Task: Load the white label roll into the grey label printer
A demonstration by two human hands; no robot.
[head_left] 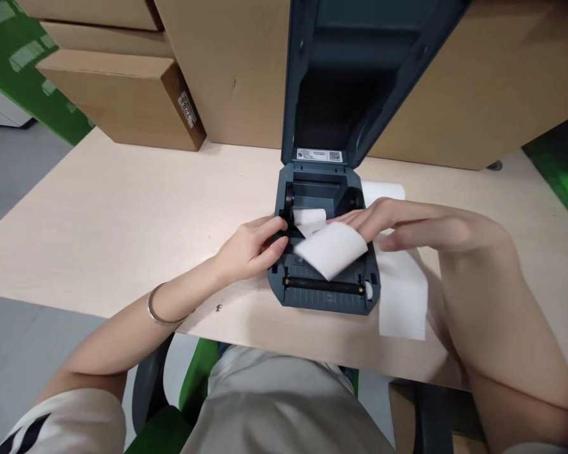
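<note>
A dark blue-grey label printer (322, 296) sits on the table with its lid (364, 50) raised. My left hand (253, 249) grips the printer's left inner edge, thumb and forefinger on either side of a small black part. Inside the printer body, my right hand (378, 221) holds a white paper strip (334, 249); the strip is slightly blurred and hides some fingertips. A smaller piece of white paper (311, 217) shows behind it, between the black roll holders. Along the front lies a black roller (324, 285) with a white gear at its right end.
More white paper (404, 302) lies on the table right of the printer, partly under my right arm. Behind the printer stand large cardboard boxes (231, 75), with a flatter box (118, 94) at the back left. The table's front edge (288, 353) is close to my body.
</note>
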